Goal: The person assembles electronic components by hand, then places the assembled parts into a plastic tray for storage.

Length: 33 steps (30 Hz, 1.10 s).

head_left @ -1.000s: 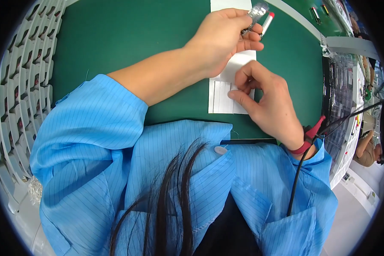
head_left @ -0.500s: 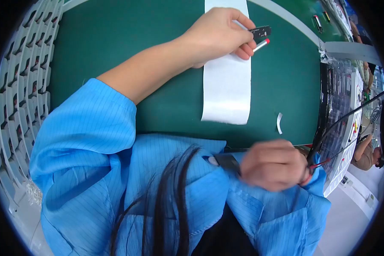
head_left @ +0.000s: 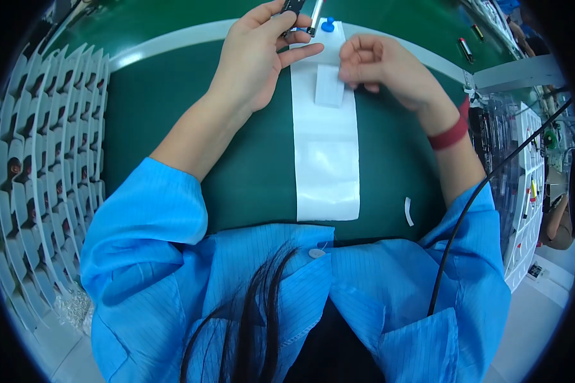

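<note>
Pinching black board (head_left: 292, 7), left fingers (head_left: 303, 53) half-curled.

Two hands are counted, one left hand (head_left: 255, 57) and one right hand (head_left: 386, 70). One board (head_left: 292, 7) and one tube (head_left: 316, 16) are held. One pin (head_left: 328, 25), one strip (head_left: 327, 159), one label (head_left: 329, 86), one scrap (head_left: 409, 212), one wristband (head_left: 452, 133) and one button (head_left: 317, 253) are seen. Trays (head_left: 35, 185) are stacked too densely to be counted.

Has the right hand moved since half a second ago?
Yes, forward: the right hand was mostly short of the near edge of the green mat; now it is well beyond that edge.
</note>
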Tool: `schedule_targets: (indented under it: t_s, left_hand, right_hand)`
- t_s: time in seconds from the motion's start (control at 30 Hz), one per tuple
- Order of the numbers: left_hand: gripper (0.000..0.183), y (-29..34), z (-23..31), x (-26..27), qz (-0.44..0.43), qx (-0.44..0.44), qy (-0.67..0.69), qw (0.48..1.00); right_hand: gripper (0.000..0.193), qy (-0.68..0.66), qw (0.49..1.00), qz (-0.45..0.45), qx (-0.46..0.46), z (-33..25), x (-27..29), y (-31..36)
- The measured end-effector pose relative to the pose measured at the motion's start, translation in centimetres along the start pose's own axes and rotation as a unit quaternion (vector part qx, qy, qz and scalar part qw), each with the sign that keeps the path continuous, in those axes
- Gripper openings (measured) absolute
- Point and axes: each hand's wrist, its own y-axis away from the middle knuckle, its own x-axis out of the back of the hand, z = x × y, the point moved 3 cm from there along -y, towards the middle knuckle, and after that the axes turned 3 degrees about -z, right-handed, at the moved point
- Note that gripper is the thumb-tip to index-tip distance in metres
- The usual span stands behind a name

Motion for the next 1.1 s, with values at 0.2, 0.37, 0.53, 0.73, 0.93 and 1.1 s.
schedule_targets:
  t_s: [0.2, 0.37, 0.53, 0.73, 0.93, 1.1]
  left_hand:
    - [0.028, -2.5, -1.0, 0.0, 0.107, -0.037, -0.093, 0.989]
    - [0.025, -2.7, -2.6, 0.4, 0.153, 0.018, -0.174, 0.973]
    - [0.028, -3.4, -3.0, 0.8, 0.148, 0.050, -0.239, 0.958]
    - [0.029, -2.9, -2.6, 0.4, 0.092, 0.067, -0.264, 0.958]
    - [0.029, -3.0, -2.9, 0.3, -0.035, 0.171, -0.173, 0.969]
    - [0.030, -3.2, -3.3, 0.9, -0.035, 0.180, -0.173, 0.968]
  right_hand:
    - [0.020, 0.105, 0.993, 0.040, -0.023, -0.1, 1.6, -3.8]
    - [0.020, 0.152, 0.976, 0.121, 0.096, 1.1, 1.0, -3.8]
    - [0.011, 0.396, 0.850, 0.150, 0.313, -0.2, -1.8, 1.6]
    - [0.016, -0.111, 0.960, 0.105, 0.235, -4.2, -2.8, 6.1]
    - [0.021, -0.261, 0.943, 0.158, 0.133, -0.5, 2.6, 0.3]
    - [0.015, -0.181, 0.947, 0.221, 0.150, 0.7, 2.5, -0.3]
